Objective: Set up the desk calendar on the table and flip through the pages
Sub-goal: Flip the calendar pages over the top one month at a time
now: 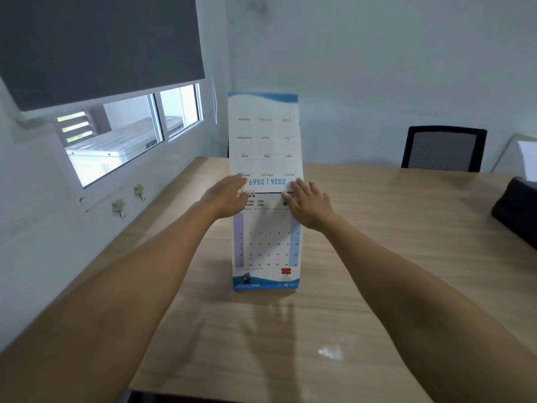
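Observation:
A tall desk calendar [266,245] stands on the wooden table [377,271], its January 2026 page facing me. A cover page [264,135] printed "2026 | 2569" stands flipped up above the spiral binding, its print upside down. My left hand [225,197] rests at the left end of the binding, fingers spread against the raised page. At the right end of the binding is my right hand [309,203], its fingers also touching the page's lower edge. Whether either hand pinches the page is unclear.
A black mesh chair [444,148] stands behind the table's far right side. A black object [515,210] lies at the right edge. The wall with a window [125,135] and green hooks [119,206] runs along the left.

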Motion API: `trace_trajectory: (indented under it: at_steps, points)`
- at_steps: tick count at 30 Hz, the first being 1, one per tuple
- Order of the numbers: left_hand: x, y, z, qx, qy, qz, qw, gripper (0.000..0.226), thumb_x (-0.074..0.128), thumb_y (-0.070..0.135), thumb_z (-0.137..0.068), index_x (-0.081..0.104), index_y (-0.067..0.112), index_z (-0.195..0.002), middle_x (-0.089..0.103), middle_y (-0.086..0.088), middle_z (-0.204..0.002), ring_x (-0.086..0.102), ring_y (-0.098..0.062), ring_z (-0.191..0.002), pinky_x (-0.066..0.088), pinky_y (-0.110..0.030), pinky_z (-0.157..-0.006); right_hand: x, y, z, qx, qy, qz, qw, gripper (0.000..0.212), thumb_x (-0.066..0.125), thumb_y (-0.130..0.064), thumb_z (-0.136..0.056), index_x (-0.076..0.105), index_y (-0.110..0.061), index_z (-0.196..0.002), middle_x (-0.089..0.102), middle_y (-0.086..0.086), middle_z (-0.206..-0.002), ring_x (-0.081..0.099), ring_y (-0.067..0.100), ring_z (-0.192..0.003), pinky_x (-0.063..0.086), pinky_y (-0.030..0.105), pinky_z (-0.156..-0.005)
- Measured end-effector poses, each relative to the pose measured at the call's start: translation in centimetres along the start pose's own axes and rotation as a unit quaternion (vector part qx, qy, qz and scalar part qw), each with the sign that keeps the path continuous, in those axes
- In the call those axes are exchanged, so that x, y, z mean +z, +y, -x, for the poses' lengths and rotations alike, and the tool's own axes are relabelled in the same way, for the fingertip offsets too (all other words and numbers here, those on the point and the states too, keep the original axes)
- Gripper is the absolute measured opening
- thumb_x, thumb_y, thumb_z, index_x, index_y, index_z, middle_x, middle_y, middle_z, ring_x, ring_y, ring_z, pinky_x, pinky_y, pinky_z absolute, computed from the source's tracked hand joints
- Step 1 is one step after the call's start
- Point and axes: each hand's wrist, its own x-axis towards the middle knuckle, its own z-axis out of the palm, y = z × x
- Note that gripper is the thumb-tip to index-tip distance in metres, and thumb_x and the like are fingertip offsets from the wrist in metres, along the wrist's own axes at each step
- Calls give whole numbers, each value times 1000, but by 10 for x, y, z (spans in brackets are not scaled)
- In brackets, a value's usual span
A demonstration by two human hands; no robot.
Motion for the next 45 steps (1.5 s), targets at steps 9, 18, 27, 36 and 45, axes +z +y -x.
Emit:
trace_trajectory:
  at_steps: [9,18,27,36,45]
  points:
    - [29,-4,11,-64,-1,109,992,62,37,38,-99,17,14,-152,18,-5,-160,21,-23,-147,21,-39,-119,23,-1,1,13,55,-116,992,70,24,-52,-98,15,-9,-153,13,8,-161,20,26,-147,23,44,-116]
    - [85,2,64,-186,45,401,896,68,21,71,-88,41,31,-140,54,4,-138,51,-26,-129,42,-39,-101,68,-5,42,159,-1,-557,815,66,10,-63,-93,29,-25,-143,35,1,-151,37,25,-136,36,41,-99]
    - [89,5,65,-219,28,377,900,87,6,83,-78,48,31,-134,56,1,-137,52,-27,-125,39,-45,-104,61,-20,64,157,4,-588,793,63,4,-57,-97,41,-30,-140,54,3,-137,51,27,-124,41,41,-93]
    - [62,-19,75,-292,100,426,850,11,62,11,-76,62,10,-65,67,-11,-76,59,-20,-70,56,-35,-75,34,2,73,216,55,-494,841,11,53,-8,-90,61,-12,-84,62,3,-88,55,20,-82,47,32,-70]
    - [-3,-11,57,-204,16,643,738,33,46,37,-94,67,11,-98,74,-3,-93,67,-17,-85,55,-28,-73,-29,1,61,138,18,-679,721,16,47,-18,-96,60,-10,-92,65,1,-83,63,18,-81,52,29,-69]
